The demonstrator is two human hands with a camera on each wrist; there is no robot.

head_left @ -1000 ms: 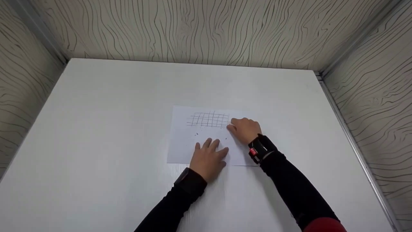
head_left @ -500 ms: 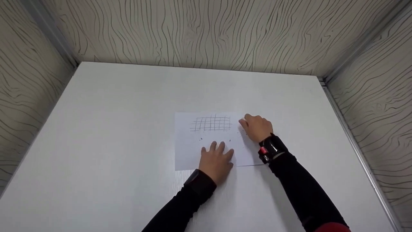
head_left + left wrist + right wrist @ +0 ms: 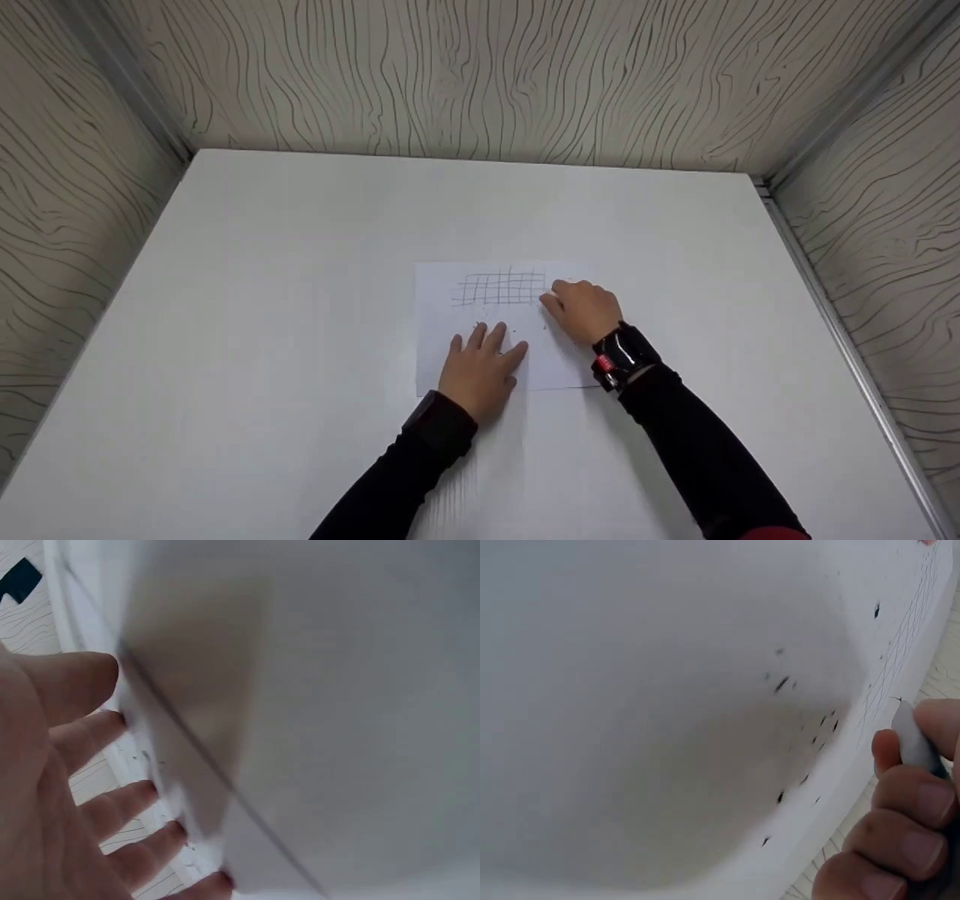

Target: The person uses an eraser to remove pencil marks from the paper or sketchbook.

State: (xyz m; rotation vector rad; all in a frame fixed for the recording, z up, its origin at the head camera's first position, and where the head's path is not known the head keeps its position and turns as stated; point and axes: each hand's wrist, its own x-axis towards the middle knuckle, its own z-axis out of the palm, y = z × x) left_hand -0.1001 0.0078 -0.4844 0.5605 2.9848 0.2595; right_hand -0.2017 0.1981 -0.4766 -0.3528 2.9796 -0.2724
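Observation:
A sheet of white paper (image 3: 433, 341) lies on the table, bearing a hand-drawn pencil grid (image 3: 504, 288) across its upper part. Fingers spread, my left hand (image 3: 478, 381) rests on the paper's near edge, below the grid. In the left wrist view its fingertips (image 3: 142, 795) lie along the sheet. My right hand (image 3: 585, 310) is at the grid's right end, fingers curled. The right wrist view shows it pinching a white eraser (image 3: 912, 736) with a dark lower part, its tip at the paper. In the head view the hand hides the eraser.
Dark eraser crumbs (image 3: 781, 684) are scattered over the paper below and right of the grid. The white table (image 3: 300, 300) extends around the sheet, bounded by wood-patterned panels (image 3: 465, 75) at the back and both sides.
My right hand moved right, away from the grid, then came back left to its right end. The left hand has slid left on the paper. The head view has shifted slightly.

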